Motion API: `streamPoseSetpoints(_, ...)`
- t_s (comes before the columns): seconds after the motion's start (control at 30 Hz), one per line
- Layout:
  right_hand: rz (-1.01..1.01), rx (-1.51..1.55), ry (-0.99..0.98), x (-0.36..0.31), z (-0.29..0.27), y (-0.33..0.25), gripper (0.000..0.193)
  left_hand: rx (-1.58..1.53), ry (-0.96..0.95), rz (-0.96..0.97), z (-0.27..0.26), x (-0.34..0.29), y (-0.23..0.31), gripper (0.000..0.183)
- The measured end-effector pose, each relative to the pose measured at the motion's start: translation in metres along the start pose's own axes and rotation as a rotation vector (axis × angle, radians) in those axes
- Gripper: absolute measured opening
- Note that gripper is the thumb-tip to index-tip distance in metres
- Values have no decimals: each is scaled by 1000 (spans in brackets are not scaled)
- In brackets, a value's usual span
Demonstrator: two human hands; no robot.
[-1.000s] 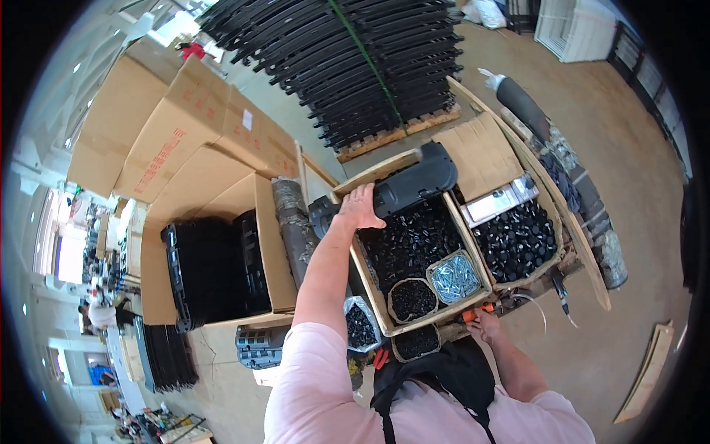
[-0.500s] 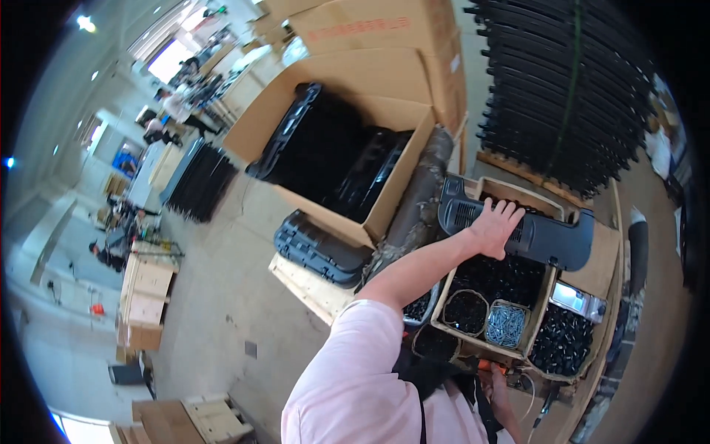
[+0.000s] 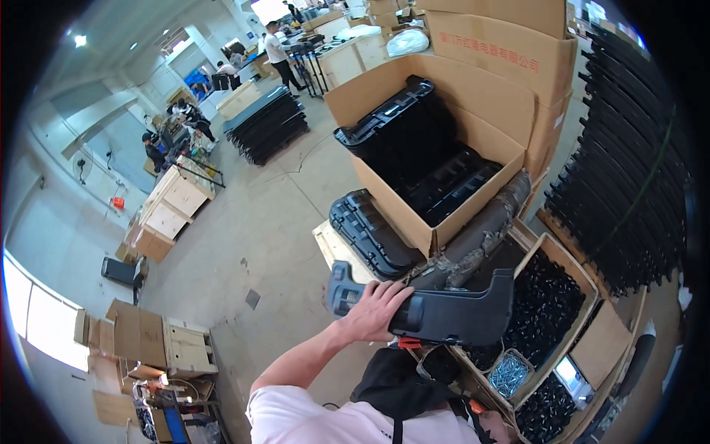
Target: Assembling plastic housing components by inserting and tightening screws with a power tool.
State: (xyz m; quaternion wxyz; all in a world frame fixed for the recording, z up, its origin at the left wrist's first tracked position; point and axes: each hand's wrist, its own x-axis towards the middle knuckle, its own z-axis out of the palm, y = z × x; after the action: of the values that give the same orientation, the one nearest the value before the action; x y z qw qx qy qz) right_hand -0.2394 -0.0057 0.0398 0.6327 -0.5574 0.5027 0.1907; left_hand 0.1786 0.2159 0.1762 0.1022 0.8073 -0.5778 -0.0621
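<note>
My left hand [image 3: 377, 309] is closed over the middle of a long black plastic panel [image 3: 466, 314] with a vent-like end, its fingers lying across the top. The panel is held in front of my body, over the near corner of a parts tray [image 3: 592, 297]. My right hand [image 3: 494, 428] is low at the right edge of my body, mostly hidden, closed by an orange tool [image 3: 477, 406] whose kind I cannot make out. Close by are small black plastic parts [image 3: 547, 311] and a container of silver screws [image 3: 510, 372]. Something red [image 3: 409, 342] shows beneath the panel.
An open cardboard box [image 3: 414, 198] holds black panels, with another dark panel [image 3: 370, 231] beside it. A plastic-wrapped roll [image 3: 481, 237] lies along the tray. A tall stack of black parts [image 3: 629, 170] stands right. A lit-screen device [image 3: 573, 377] rests on the tray. People work far left.
My left hand has brought the black panel off the tray, left and toward my body, uncovering the small black parts. My view has swung left. The right hand stays low by the orange tool.
</note>
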Motion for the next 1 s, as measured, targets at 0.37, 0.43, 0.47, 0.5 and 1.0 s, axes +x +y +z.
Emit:
streamPoseSetpoints(0.37, -312, -165, 110, -37, 71, -147, 23, -59, 25, -137, 6, -82, -160, 111)
streamPoseSetpoints(0.43, -321, -81, 119, -33, 105, -144, 24, 23, -23, -50, -3, -84, -219, 111)
streamPoseSetpoints(0.47, -308, -53, 84, -34, 126, -155, 22, 71, -43, 0, -7, -83, -249, 112)
streamPoseSetpoints(0.5, -280, -45, 100, -37, 152, -169, 22, 157, -131, 26, -7, -78, -280, 119)
streamPoseSetpoints(1.0, -217, 165, 319, -50, 363, -193, 23, 273, -530, 440, 47, 125, -454, 121)
